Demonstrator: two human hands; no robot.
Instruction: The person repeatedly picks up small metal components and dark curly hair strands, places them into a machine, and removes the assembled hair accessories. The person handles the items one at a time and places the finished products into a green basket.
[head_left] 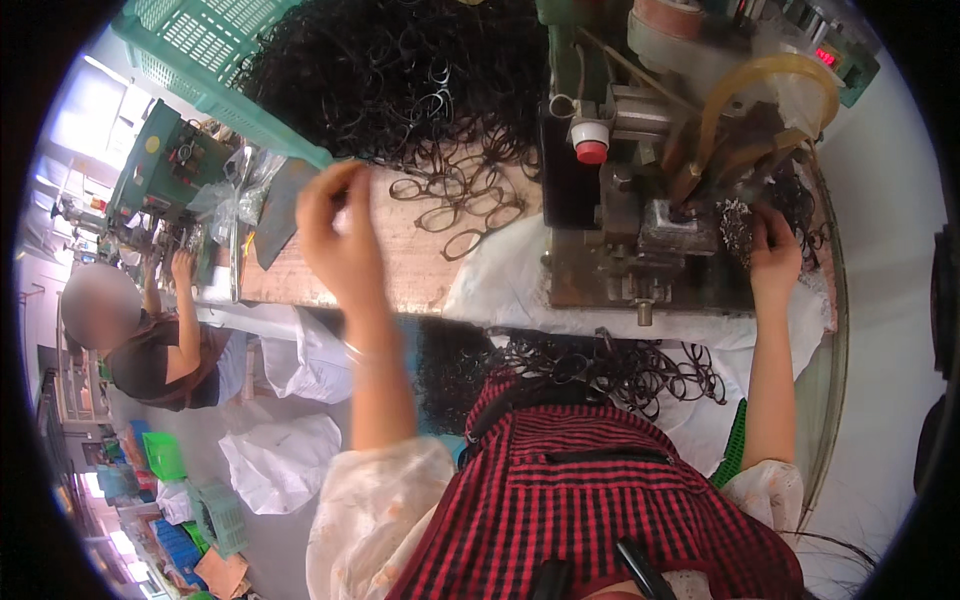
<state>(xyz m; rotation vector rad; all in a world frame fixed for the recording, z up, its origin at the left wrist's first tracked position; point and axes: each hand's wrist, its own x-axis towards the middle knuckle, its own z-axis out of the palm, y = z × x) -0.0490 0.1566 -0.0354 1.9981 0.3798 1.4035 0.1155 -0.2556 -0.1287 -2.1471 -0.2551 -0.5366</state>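
My left hand (338,235) is raised over the left part of the bench, beside the dark eyeglass frames. It is slightly blurred, with finger and thumb drawn together in a pinch; whatever they hold, if anything, I cannot make out. Several loose brown-black eyeglass frames (465,195) lie to its right, in front of a large heap of black frames (390,75). At the right side of the machine (650,225) is my right hand (776,255), its fingers bent against a clump of pale shavings (735,230). What those fingers grip is hidden.
A green plastic crate (205,50) stands at the back left. On the machine sit a red button (591,150) and a yellowish hose (770,70). More frames (640,370) lie below the bench edge at my apron. A co-worker (165,350) works at the left.
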